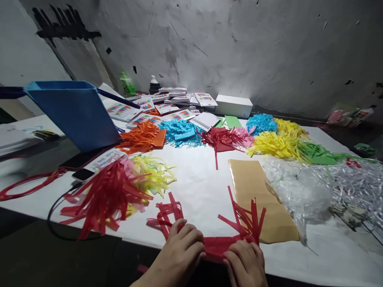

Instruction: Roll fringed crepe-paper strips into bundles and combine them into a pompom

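Observation:
At the table's near edge a red tissue paper fringe (220, 244) stretches between my two hands. My left hand (184, 247) is closed round its left end, and my right hand (245, 261) grips the right end. Cut strips of the fringe stick up beyond both hands, while its lower edge is partly hidden by my fingers. Left of my left hand lies a pile of red fringe (107, 195), with yellow fringe (154, 173) beside it. A brown cardboard sheet (263, 199) lies flat just beyond my right hand.
Across the table run orange (140, 137), blue (181, 133), dark red (223, 137) and yellow (275, 145) fringe bundles. Printed packets (176, 105) are heaped behind. A blue box (74, 115) stands left, near a black cable (50, 211). Clear plastic (299, 187) lies right.

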`<act>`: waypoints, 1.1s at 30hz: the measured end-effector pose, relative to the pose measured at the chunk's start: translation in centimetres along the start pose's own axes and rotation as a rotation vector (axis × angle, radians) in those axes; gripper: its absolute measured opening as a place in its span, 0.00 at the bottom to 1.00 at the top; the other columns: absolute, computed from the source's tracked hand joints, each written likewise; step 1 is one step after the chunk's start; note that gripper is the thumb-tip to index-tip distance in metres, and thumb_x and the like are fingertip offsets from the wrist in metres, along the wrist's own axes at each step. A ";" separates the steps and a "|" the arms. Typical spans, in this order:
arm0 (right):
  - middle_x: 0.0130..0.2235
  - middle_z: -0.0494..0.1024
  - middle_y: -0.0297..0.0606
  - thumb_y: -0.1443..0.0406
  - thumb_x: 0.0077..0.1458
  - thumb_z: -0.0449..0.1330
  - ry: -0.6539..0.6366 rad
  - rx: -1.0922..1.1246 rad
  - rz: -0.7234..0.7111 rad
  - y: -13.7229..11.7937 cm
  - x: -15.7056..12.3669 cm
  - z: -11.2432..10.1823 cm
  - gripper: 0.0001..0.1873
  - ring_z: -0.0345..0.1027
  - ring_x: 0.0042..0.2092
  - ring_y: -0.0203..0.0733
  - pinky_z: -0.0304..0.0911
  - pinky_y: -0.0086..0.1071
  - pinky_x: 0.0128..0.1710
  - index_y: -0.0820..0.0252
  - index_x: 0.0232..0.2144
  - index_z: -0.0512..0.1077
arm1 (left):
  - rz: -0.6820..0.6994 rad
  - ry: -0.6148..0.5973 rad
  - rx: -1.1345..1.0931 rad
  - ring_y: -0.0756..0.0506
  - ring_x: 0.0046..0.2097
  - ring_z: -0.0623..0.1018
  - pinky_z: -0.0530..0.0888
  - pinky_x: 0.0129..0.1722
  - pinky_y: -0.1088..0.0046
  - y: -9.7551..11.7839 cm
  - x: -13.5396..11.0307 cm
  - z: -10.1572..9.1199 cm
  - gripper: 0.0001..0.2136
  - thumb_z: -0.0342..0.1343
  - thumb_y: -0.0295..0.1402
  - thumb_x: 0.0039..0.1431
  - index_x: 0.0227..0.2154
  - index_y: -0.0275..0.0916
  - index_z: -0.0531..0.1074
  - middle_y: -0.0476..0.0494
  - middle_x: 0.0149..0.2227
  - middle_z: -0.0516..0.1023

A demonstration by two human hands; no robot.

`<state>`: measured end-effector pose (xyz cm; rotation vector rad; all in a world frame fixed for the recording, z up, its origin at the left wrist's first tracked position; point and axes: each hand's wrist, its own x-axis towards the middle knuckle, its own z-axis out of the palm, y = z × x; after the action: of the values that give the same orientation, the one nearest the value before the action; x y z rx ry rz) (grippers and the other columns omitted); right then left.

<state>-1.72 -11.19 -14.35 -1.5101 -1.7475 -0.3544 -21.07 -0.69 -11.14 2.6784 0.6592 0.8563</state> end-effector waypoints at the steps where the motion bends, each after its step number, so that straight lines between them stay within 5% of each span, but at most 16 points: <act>1: 0.32 0.77 0.35 0.70 0.64 0.53 -0.016 -0.012 0.039 0.0 0.4 0.1 0.10 0.72 0.36 0.43 0.57 0.42 0.47 0.57 0.33 0.72 | -0.053 0.016 0.008 0.44 0.38 0.72 0.60 0.52 0.57 0.2 0.2 -0.1 0.11 0.47 0.26 0.69 0.31 0.41 0.70 0.49 0.34 0.77; 5: 0.26 0.70 0.32 0.68 0.65 0.52 -0.079 -0.116 0.176 -0.3 1.9 0.6 0.13 0.63 0.30 0.43 0.54 0.41 0.41 0.56 0.27 0.67 | -0.222 -0.018 0.104 0.42 0.39 0.71 0.61 0.46 0.58 0.5 0.7 -0.4 0.08 0.50 0.24 0.64 0.30 0.40 0.69 0.46 0.37 0.75; 7: 0.30 0.74 0.35 0.67 0.66 0.51 -0.040 -0.115 0.181 -0.4 2.5 0.7 0.12 0.67 0.34 0.45 0.54 0.44 0.45 0.56 0.31 0.71 | -0.228 -0.017 0.132 0.43 0.39 0.72 0.61 0.47 0.57 0.3 1.0 -0.3 0.08 0.51 0.22 0.63 0.29 0.40 0.69 0.45 0.37 0.75; 12: 0.39 0.81 0.40 0.70 0.66 0.51 0.035 0.055 -0.141 0.1 2.4 0.7 0.13 0.74 0.44 0.44 0.56 0.43 0.58 0.61 0.41 0.76 | 0.037 -0.070 0.045 0.44 0.40 0.72 0.58 0.54 0.57 -0.4 1.1 -0.3 0.07 0.51 0.28 0.69 0.36 0.42 0.72 0.49 0.36 0.78; 14: 0.37 0.82 0.39 0.67 0.65 0.54 0.045 0.063 -0.191 0.4 1.8 0.6 0.11 0.75 0.42 0.43 0.58 0.41 0.57 0.62 0.40 0.77 | 0.131 -0.051 0.034 0.44 0.40 0.73 0.56 0.56 0.56 -0.7 0.8 -0.2 0.07 0.51 0.34 0.70 0.38 0.42 0.73 0.49 0.35 0.79; 18: 0.34 0.83 0.34 0.70 0.64 0.58 0.075 0.059 -0.220 0.8 0.5 0.4 0.07 0.76 0.39 0.40 0.57 0.41 0.58 0.61 0.37 0.77 | 0.185 0.026 -0.030 0.47 0.39 0.73 0.53 0.60 0.57 -1.0 -0.1 0.2 0.10 0.48 0.28 0.72 0.35 0.42 0.72 0.53 0.34 0.81; 22: 0.32 0.80 0.32 0.69 0.66 0.56 0.080 0.132 -0.033 0.1 0.4 0.3 0.09 0.75 0.39 0.39 0.55 0.42 0.57 0.58 0.34 0.75 | 0.020 0.085 -0.079 0.46 0.39 0.72 0.58 0.54 0.58 -0.3 -0.3 0.2 0.11 0.48 0.29 0.72 0.31 0.41 0.70 0.50 0.34 0.79; 28: 0.35 0.77 0.39 0.67 0.67 0.52 0.016 -0.070 0.191 -1.0 1.4 0.4 0.12 0.69 0.40 0.48 0.52 0.48 0.51 0.58 0.31 0.71 | -0.176 -0.023 0.096 0.43 0.38 0.72 0.62 0.45 0.60 0.8 0.8 -0.6 0.07 0.53 0.24 0.63 0.30 0.39 0.68 0.44 0.36 0.75; 33: 0.38 0.79 0.39 0.71 0.68 0.47 -0.005 0.077 -0.027 -0.5 1.6 0.3 0.15 0.72 0.44 0.43 0.55 0.43 0.57 0.60 0.39 0.74 | 0.073 -0.019 0.077 0.45 0.38 0.72 0.60 0.51 0.58 0.0 1.0 -0.1 0.09 0.51 0.26 0.69 0.32 0.41 0.71 0.49 0.34 0.77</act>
<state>-2.24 -9.99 -13.34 -1.4350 -1.7676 -0.2940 -20.42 -0.19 -10.56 2.7911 0.6059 0.8393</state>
